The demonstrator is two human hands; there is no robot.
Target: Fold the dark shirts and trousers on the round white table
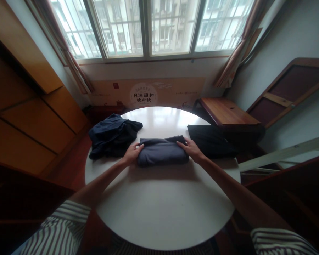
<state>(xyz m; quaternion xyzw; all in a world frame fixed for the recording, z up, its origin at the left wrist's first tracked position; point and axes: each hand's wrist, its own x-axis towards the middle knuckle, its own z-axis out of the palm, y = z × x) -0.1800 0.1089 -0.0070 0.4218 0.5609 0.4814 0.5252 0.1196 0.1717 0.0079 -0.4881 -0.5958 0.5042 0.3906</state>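
Note:
A folded dark grey-blue garment (163,154) lies in a compact bundle at the middle of the round white table (162,209); its exact kind does not show. My left hand (133,154) grips its left end, thumb on top. At the far right corner, my right hand (191,148) pinches the cloth between thumb and fingers. A crumpled heap of dark navy clothes (108,134) rests on the table to the left, partly over the edge. To the right lies a flatter black folded garment (210,140), just beyond my right hand.
A small wooden table (228,111) stands behind on the right. Wooden cabinets (29,131) line the left side. Ahead, a printed banner (172,90) covers the wall under the barred window (164,28). A pale rail (287,152) runs beside the table at the right.

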